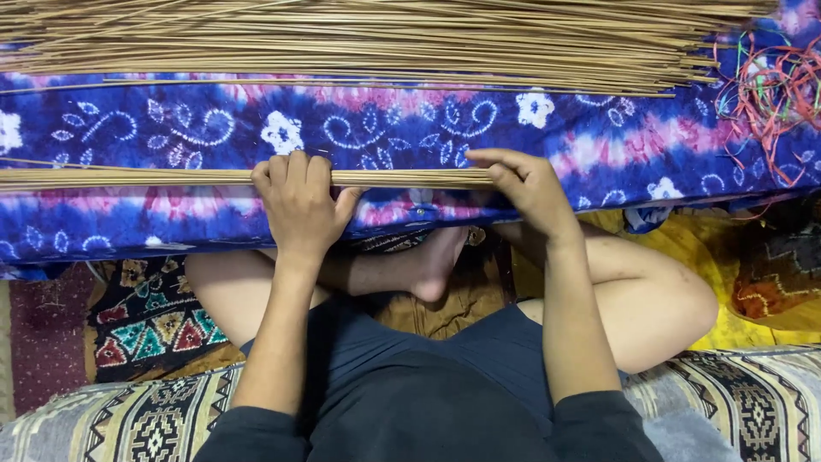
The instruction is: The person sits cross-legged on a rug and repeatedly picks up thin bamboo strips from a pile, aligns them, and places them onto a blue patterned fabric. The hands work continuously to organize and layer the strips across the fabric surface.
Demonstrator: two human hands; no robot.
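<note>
Head view: a thin bundle of tan sticks is seen lying crosswise on a blue, white and pink tie-dyed cloth, running from the left edge of the frame to the right hand. The left hand is closed over the bundle near its middle, its grip wrapped tight around the sticks with the fingers curled over the top and the thumb spread to the right. The right hand is set at the bundle's right end, where the stick tips are pinched in a narrow grip between the fingertips and thumb. A much larger heap of the same loose sticks is spread along the top of the cloth, well apart from the held bundle. A tangle of red and green rubber bands is seen at the cloth's upper right corner, just beside the heap's right end. Below the cloth, crossed bare legs and a foot are visible, and a patterned woven mat is laid at the lower left.
</note>
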